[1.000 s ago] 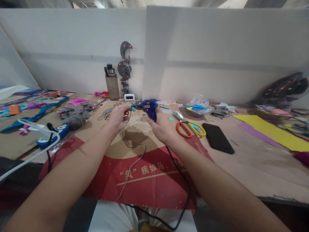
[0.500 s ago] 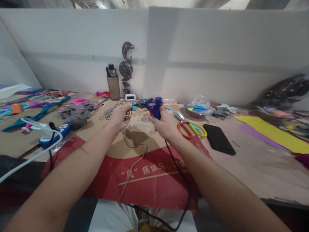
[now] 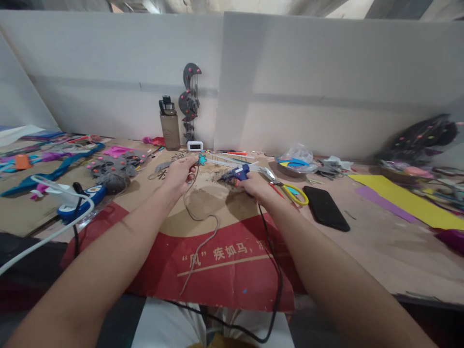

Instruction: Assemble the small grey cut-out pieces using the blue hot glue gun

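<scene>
Teal star (image 3: 202,159): already in its finished outline, raised by your left hand (image 3: 180,176) at the far side of the printed cardboard (image 3: 159,275). Grey cord (image 3: 199,220) drops from the same fingers, runs towards six o'clock across the cardboard and ends loose near its front edge. Judged from this view, the work is partway along: star and cord are together at your fingertips, while the cord's free length carries no other piece. Whether glue is on the star, or already bonds it to the cord, cannot be told at this size.

Position relative to the fingers: the star projects at about two o'clock from your left fingertips, which pinch it at the edge and leave most of its face exposed. Your right hand (image 3: 255,186) grips the blue hot-glue gun (image 3: 239,173) by its handle. The nozzle points towards nine o'clock, low over the cardboard; contact cannot be confirmed. From the nozzle, the star stands apart at ten o'clock. Scissors (image 3: 278,182) lie on the desk (image 3: 377,251), at three o'clock from your right hand.
</scene>
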`<move>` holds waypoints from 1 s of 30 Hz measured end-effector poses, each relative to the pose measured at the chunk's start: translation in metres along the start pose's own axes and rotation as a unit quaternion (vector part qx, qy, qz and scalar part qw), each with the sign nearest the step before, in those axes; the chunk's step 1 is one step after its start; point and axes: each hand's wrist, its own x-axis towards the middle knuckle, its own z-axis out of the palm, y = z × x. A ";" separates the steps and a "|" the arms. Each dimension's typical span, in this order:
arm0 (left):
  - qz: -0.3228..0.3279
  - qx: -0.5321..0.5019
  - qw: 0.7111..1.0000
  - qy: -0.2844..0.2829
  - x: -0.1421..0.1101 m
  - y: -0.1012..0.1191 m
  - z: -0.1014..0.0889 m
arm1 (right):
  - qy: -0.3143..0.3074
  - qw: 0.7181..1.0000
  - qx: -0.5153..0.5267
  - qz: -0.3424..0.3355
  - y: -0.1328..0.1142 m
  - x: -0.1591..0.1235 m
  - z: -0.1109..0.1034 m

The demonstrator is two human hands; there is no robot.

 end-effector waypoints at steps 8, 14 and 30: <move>0.031 0.043 0.998 -0.020 -0.003 -0.003 0.004 | 0.097 0.988 -0.098 -0.066 -0.039 -0.022 0.000; 0.092 0.098 0.989 -0.061 -0.008 -0.009 0.012 | -0.055 0.923 0.379 0.031 -0.068 -0.033 0.055; 0.104 0.142 0.983 -0.046 -0.015 -0.007 0.017 | -0.088 0.863 0.482 0.126 -0.080 -0.040 0.048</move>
